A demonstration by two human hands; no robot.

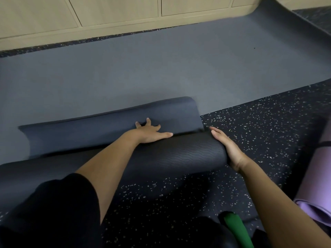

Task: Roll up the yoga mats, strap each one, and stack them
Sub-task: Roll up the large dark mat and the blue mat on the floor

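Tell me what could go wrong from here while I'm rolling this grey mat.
1. The mat bulges loosely ahead of the roll, so it may wind slack; only the left hand presses there.
2. The right hand squares just one end; the other could telescope.
3. The mat's far corner curls up against the cabinets and may crease.

Our left hand [150, 132] reaches far, palm down, its fingers [148, 121] spread and straight, thumb pointing right. Our right hand [226, 148] stands on edge just to its right, palm facing left, fingers straight and together, pointing far. Both forearms are bare and stretched forward.
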